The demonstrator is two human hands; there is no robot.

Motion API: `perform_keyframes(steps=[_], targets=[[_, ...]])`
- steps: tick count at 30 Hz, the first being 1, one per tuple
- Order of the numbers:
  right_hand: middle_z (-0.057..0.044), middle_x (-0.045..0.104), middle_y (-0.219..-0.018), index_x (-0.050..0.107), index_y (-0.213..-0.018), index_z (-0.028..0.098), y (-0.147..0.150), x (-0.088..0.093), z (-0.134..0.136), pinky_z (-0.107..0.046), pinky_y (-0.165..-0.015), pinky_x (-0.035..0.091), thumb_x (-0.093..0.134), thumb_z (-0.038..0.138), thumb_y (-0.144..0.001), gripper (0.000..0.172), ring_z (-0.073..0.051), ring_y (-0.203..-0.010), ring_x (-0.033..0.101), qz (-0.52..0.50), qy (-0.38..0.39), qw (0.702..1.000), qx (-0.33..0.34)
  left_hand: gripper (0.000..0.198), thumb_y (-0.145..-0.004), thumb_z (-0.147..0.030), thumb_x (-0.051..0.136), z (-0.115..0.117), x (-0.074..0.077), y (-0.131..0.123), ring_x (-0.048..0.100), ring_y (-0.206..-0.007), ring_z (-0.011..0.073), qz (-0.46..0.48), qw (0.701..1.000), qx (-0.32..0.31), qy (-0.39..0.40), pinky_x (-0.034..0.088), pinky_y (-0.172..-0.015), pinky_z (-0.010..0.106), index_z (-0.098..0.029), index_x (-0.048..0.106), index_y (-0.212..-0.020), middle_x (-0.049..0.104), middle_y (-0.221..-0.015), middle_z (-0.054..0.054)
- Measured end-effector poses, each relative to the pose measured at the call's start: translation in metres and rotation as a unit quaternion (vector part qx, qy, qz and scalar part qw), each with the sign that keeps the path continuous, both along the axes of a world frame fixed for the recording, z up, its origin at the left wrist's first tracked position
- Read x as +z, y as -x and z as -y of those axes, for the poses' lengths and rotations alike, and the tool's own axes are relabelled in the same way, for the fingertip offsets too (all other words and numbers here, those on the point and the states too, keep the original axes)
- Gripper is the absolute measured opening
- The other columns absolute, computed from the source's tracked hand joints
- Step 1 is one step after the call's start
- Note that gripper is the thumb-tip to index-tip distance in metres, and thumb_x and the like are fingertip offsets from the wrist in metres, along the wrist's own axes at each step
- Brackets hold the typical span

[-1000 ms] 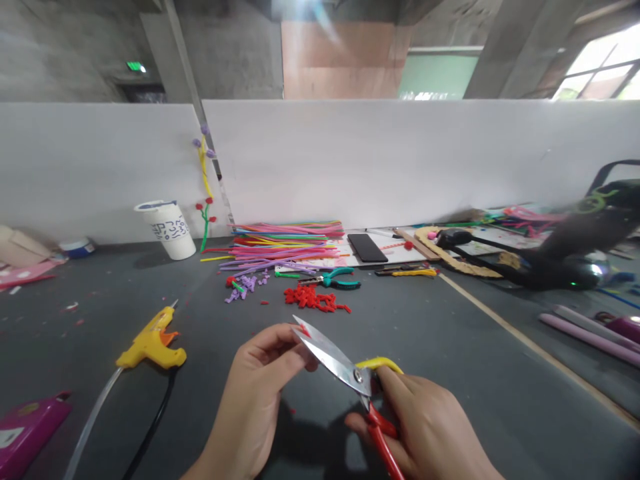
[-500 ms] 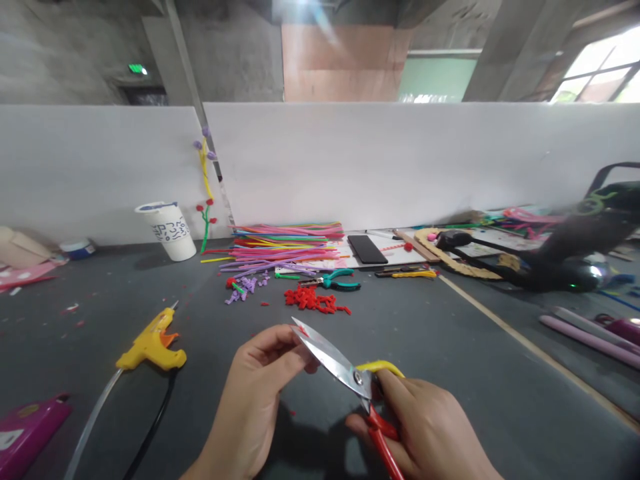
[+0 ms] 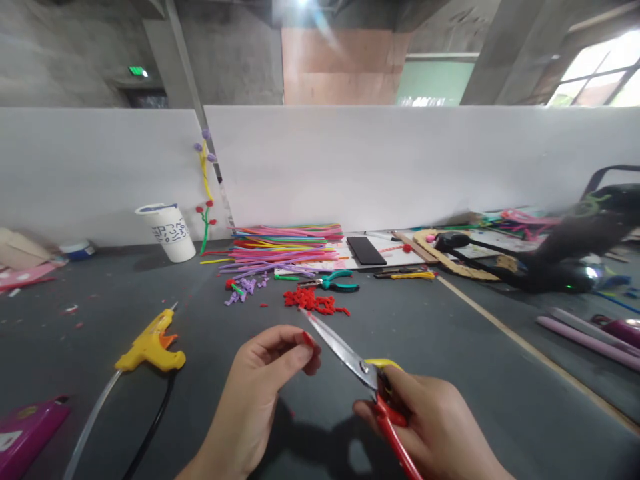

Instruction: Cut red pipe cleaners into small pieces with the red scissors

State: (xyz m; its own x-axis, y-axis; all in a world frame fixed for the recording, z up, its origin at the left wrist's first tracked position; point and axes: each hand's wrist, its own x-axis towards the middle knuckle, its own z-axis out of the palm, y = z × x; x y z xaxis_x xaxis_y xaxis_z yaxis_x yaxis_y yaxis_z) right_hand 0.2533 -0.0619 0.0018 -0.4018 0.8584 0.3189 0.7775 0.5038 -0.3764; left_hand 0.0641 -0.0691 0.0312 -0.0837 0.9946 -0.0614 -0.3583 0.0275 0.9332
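Observation:
Between the thumb and fingertips of my left hand (image 3: pixel 273 380) is a short piece of red pipe cleaner (image 3: pixel 307 339), mostly covered by the fingers. My right hand (image 3: pixel 425 407) is wrapped round the handles of a pair of scissors (image 3: pixel 347 353), one handle yellow and one red. The blades point up and left, close beside my left fingertips but apart from them. Just beyond the blade tips lies a pile of cut red pipe cleaner pieces (image 3: pixel 313 301). Purple cut pieces (image 3: pixel 245 290) are heaped to its left, and teal-handled pliers (image 3: pixel 335 281) rest behind it.
A yellow glue gun (image 3: pixel 153 347) with its cord lies at left, near a magenta device (image 3: pixel 33 427). Coloured pipe cleaners (image 3: pixel 285 250), a black phone (image 3: pixel 367 251) and a white cup (image 3: pixel 173 233) line the back. A black lamp-like device (image 3: pixel 560 257) stands at right.
The scissors have moved right, away from my left fingertips, and their blades have come closer together. The red piece now shows at my left fingertips. My left hand has barely moved.

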Motion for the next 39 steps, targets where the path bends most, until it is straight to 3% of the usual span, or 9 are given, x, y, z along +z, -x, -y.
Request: perform_keyframes(steps=[3,8,13,17,22,26,31,35,39], targets=[[0.004,0.044,-0.051,0.045,-0.059,0.018,0.004,0.009,-0.002,-0.018,-0.043,0.03,0.048,0.037,-0.075,0.025,-0.009,-0.046,0.041,-0.118,0.174,0.978,0.011,0.002,-0.068,-0.015,0.062,0.001,0.0,-0.004,0.054,-0.059,0.0096,0.004,0.998,-0.06,0.028,0.041,-0.06,0.02,-0.015,0.064,-0.068,0.062,-0.064,0.0],[0.005,0.045,-0.05,0.052,-0.07,0.017,0.017,0.023,-0.009,-0.017,-0.036,0.028,0.048,0.029,-0.072,0.012,-0.006,-0.037,0.036,-0.3,0.35,0.887,-0.01,0.006,-0.07,-0.015,0.059,0.005,-0.005,-0.012,0.053,-0.057,0.0098,0.035,0.976,-0.198,0.089,0.041,-0.057,0.021,-0.011,0.062,-0.066,0.062,-0.065,0.004],[0.008,0.044,-0.04,0.05,-0.069,0.017,0.023,0.026,-0.013,-0.016,-0.034,0.027,0.047,0.027,-0.072,0.01,-0.005,-0.031,0.034,-0.387,0.411,0.824,0.057,0.008,-0.07,-0.015,0.06,0.004,-0.011,-0.013,0.052,-0.056,0.0098,0.048,0.96,-0.254,0.108,0.039,-0.056,0.021,-0.009,0.063,-0.068,0.06,-0.065,0.005],[0.007,0.048,-0.044,0.047,-0.063,0.017,0.025,0.025,-0.01,-0.014,-0.033,0.024,0.045,0.023,-0.072,0.01,-0.003,-0.033,0.033,-0.385,0.389,0.833,0.083,0.007,-0.068,-0.015,0.06,0.004,-0.008,-0.013,0.053,-0.057,0.0113,0.022,0.965,-0.242,0.101,0.039,-0.057,0.022,-0.01,0.064,-0.068,0.062,-0.065,0.006],[0.006,0.045,-0.048,0.045,-0.063,0.017,0.029,0.023,-0.012,-0.016,-0.034,0.025,0.045,0.021,-0.067,0.006,-0.004,-0.035,0.033,-0.336,0.37,0.866,0.017,0.007,-0.06,-0.013,0.064,0.004,-0.004,-0.017,0.055,-0.058,0.0143,-0.074,0.982,-0.148,0.087,0.041,-0.06,0.025,-0.012,0.065,-0.066,0.063,-0.061,0.005],[0.007,0.036,-0.051,0.041,-0.058,0.017,0.033,0.02,-0.012,-0.016,-0.041,0.026,0.045,0.014,-0.062,0.006,-0.006,-0.046,0.033,-0.305,0.301,0.903,0.001,0.005,-0.058,-0.014,0.066,0.0,-0.009,-0.018,0.056,-0.057,0.0149,-0.134,0.982,-0.109,0.08,0.04,-0.057,0.024,-0.012,0.065,-0.062,0.063,-0.058,0.005],[0.007,0.035,-0.054,0.04,-0.059,0.018,0.034,0.018,-0.01,-0.017,-0.045,0.026,0.043,0.012,-0.061,0.007,-0.007,-0.052,0.031,-0.297,0.283,0.912,0.008,0.003,-0.059,-0.014,0.064,-0.002,-0.02,-0.016,0.056,-0.06,0.0165,-0.179,0.977,-0.106,0.053,0.04,-0.058,0.025,-0.013,0.064,-0.062,0.064,-0.06,0.005],[0.006,0.035,-0.055,0.04,-0.06,0.018,0.033,0.018,-0.01,-0.018,-0.046,0.026,0.046,0.016,-0.065,0.007,-0.008,-0.052,0.031,-0.288,0.269,0.919,0.015,0.004,-0.058,-0.01,0.062,-0.002,-0.018,-0.016,0.054,-0.056,0.0148,-0.185,0.976,-0.104,0.057,0.039,-0.056,0.024,-0.013,0.064,-0.06,0.061,-0.057,0.003],[0.006,0.036,-0.056,0.044,-0.065,0.018,0.027,0.022,-0.012,-0.019,-0.047,0.028,0.049,0.028,-0.071,0.013,-0.009,-0.052,0.033,-0.247,0.242,0.938,0.024,0.0,-0.059,-0.013,0.063,-0.002,-0.007,-0.013,0.05,-0.049,0.0115,-0.137,0.987,-0.044,0.072,0.038,-0.052,0.022,-0.013,0.063,-0.059,0.057,-0.05,0.0]])
